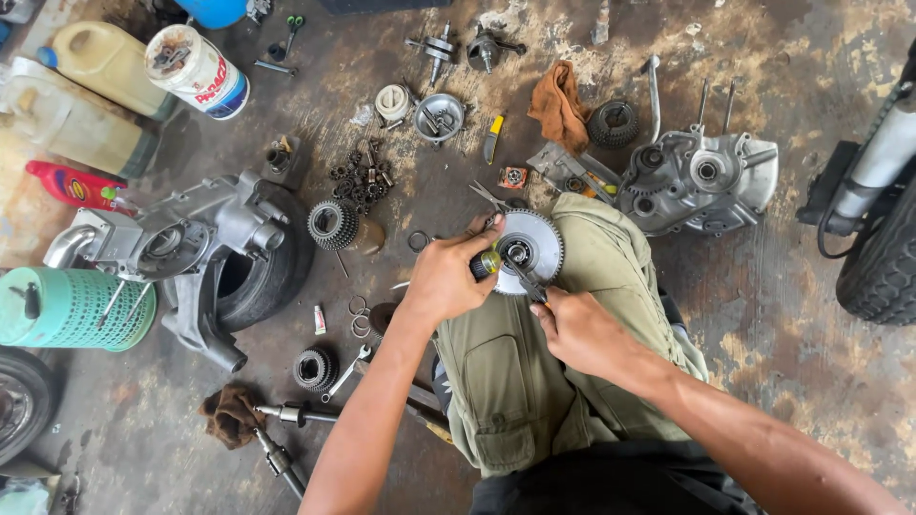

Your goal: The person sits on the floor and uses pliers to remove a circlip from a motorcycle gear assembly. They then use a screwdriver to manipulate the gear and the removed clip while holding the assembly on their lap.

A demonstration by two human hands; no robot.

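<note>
left hand clenched on toothed gear wheel at frame centre, wheel resting on knee of green trousers. right hand grasping pliers, tips at wheel hub. engine casing right of centre on floor. second casing on tyre, left. small gears, orange rag in upper middle.

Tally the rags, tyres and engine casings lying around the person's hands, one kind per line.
Rags: 2, an orange one and a brown one.
Tyres: 3, at the right edge, under the left casing, bottom left.
Engine casings: 2, left and right.
Total: 7.
</note>
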